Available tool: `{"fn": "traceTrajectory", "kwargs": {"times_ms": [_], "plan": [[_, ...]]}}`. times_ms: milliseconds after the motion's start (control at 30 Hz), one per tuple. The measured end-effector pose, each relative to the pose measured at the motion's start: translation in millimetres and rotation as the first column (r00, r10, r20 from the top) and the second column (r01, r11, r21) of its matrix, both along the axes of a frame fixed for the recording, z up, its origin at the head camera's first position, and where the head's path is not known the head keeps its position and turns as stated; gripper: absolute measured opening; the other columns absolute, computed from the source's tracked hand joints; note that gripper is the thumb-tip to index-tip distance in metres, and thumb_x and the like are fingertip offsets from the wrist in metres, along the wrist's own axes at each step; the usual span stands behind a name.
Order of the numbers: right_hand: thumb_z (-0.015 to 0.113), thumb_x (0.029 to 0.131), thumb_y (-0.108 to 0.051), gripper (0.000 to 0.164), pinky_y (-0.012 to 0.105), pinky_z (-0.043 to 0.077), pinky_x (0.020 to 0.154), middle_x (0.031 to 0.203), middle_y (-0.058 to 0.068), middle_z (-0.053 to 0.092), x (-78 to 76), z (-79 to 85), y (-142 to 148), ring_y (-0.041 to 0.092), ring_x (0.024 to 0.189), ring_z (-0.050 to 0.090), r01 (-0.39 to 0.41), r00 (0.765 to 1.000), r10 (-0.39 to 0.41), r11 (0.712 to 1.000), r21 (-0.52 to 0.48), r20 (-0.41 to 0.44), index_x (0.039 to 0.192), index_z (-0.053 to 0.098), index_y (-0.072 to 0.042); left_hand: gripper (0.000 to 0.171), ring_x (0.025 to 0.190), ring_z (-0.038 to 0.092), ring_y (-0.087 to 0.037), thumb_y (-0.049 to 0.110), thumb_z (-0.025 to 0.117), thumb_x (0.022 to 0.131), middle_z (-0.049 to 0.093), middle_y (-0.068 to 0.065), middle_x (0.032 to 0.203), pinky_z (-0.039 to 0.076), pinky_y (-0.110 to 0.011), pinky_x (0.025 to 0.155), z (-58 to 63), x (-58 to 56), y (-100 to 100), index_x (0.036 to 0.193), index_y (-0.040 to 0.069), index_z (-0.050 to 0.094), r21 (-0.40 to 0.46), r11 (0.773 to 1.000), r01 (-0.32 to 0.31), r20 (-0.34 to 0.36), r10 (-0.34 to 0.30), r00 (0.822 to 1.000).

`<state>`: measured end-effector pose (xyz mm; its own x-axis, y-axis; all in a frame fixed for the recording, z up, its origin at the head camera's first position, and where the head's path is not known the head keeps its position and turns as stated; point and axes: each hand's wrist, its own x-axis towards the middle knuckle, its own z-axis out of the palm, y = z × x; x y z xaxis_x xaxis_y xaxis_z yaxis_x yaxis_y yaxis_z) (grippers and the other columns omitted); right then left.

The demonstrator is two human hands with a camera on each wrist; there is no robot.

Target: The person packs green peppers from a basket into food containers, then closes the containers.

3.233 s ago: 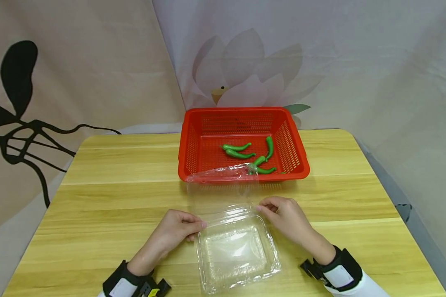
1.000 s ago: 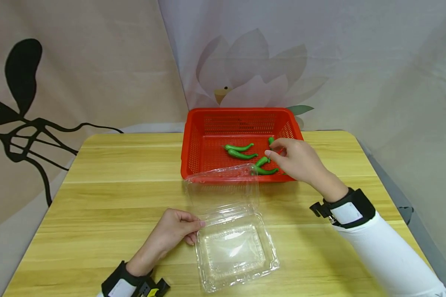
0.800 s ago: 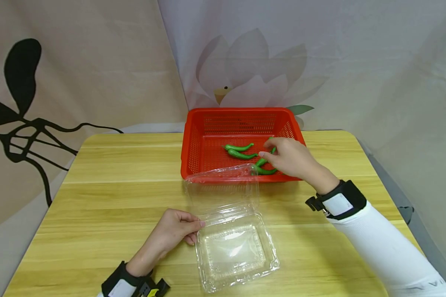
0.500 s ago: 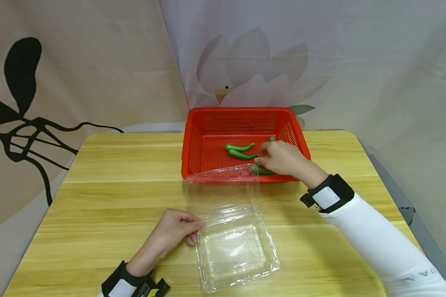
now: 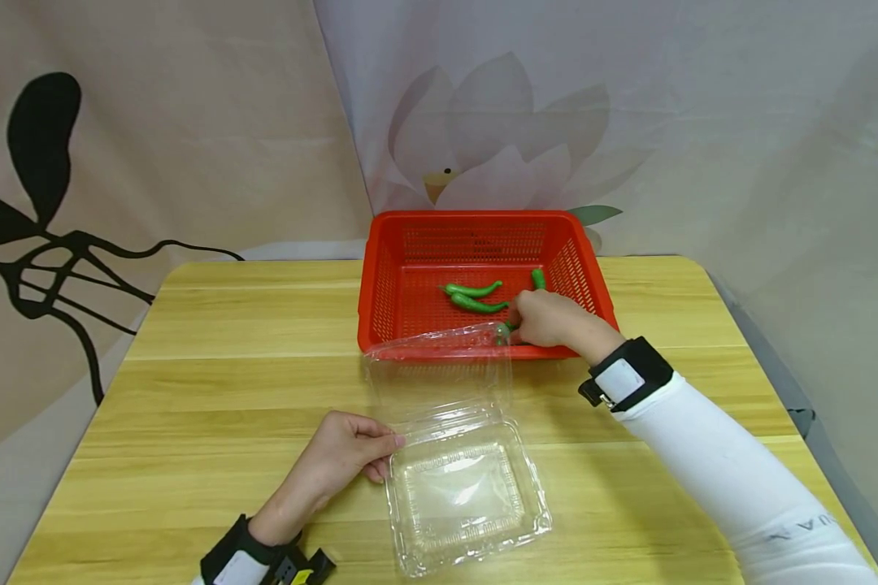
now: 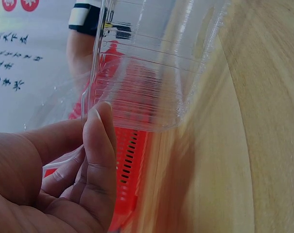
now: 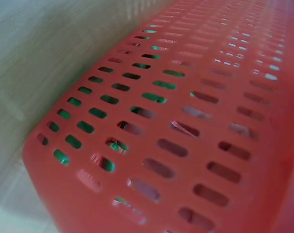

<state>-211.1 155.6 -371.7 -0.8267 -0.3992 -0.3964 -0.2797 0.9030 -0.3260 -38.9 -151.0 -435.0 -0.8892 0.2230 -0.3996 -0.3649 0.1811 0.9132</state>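
Note:
My left hand (image 5: 354, 447) pinches the left edge of a clear plastic clamshell box (image 5: 468, 491) between thumb and fingers. The box lies on the table with its lid (image 5: 439, 382) raised toward the basket. The left wrist view shows the pinch of the left hand (image 6: 88, 145) on the rim of the clear box (image 6: 156, 63). My right hand (image 5: 549, 317) reaches down into the red basket (image 5: 369, 301) over green chili peppers; its fingertips are mostly hidden. Two green chilies (image 5: 475, 303) lie left of it, and another chili (image 5: 538, 279) lies behind it.
The red slotted basket wall (image 7: 185, 126) fills the right wrist view, with bits of green behind the slots. The lid's far edge overlaps the basket's near rim. The wooden table (image 5: 249, 349) meets a printed cloth backdrop (image 5: 263, 122).
My right hand has left the box's right side and moved into the basket, then lower and nearer the front chilies. The left hand and the box have stayed nearly still.

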Motion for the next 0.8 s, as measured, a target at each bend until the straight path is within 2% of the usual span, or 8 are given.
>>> {"fn": "traceTrajectory", "kwargs": {"times_ms": [67, 233, 600, 800], "plan": [[0.078, 0.094, -0.019, 0.016, 0.034, 0.04, 0.065, 0.074, 0.002, 0.056, -1.1, -0.9, -0.6, 0.02, 0.072, 0.052, 0.001, 1.0, -0.001, 1.0, 0.003, 0.005, 0.084, 0.071, -0.01, 0.022, 0.058, 0.065, -0.014, 0.01, 0.079, 0.095, 0.068, -0.008, 0.069, 0.06, -0.026, 0.056, 0.4, -0.1, 0.1, 0.097, -0.011, 0.075, -0.002, 1.0, -0.002, 0.0, 0.002, 1.0], [0.078, 0.093, -0.016, 0.041, 0.031, 0.023, 0.057, 0.063, -0.002, 0.032, -3.0, -2.6, -3.4, 0.015, 0.06, 0.035, -0.008, 1.0, 0.008, 1.0, 0.005, 0.002, 0.065, 0.049, -0.014, 0.021, 0.058, 0.064, -0.014, 0.01, 0.078, 0.095, 0.068, -0.008, 0.069, 0.06, -0.026, 0.055, 1.4, 0.4, 0.0, 0.097, -0.011, 0.075, -0.003, 1.0, -0.005, -0.001, 0.005, 1.0], [0.07, 0.093, -0.004, 0.044, 0.029, 0.02, 0.054, 0.06, -0.001, 0.028, -8.3, -10.1, -2.6, 0.015, 0.056, 0.028, 0.002, 1.0, -0.003, 1.0, 0.022, 0.007, 0.061, 0.042, -0.015, 0.021, 0.057, 0.064, -0.014, 0.009, 0.078, 0.095, 0.068, -0.008, 0.068, 0.059, -0.025, 0.055, 2.1, 1.1, 0.7, 0.097, -0.012, 0.075, -0.008, 1.0, -0.005, -0.005, 0.005, 1.0], [0.074, 0.092, -0.007, 0.044, 0.029, 0.022, 0.055, 0.061, -0.001, 0.029, -10.4, -15.7, -0.6, 0.015, 0.058, 0.031, -0.024, 1.0, 0.024, 0.999, 0.033, -0.009, 0.061, 0.044, -0.015, 0.021, 0.057, 0.064, -0.014, 0.009, 0.078, 0.095, 0.068, -0.008, 0.068, 0.059, -0.025, 0.054, 1.7, 0.8, 1.2, 0.097, -0.011, 0.075, -0.014, 1.0, -0.006, -0.005, 0.006, 1.0]]}}
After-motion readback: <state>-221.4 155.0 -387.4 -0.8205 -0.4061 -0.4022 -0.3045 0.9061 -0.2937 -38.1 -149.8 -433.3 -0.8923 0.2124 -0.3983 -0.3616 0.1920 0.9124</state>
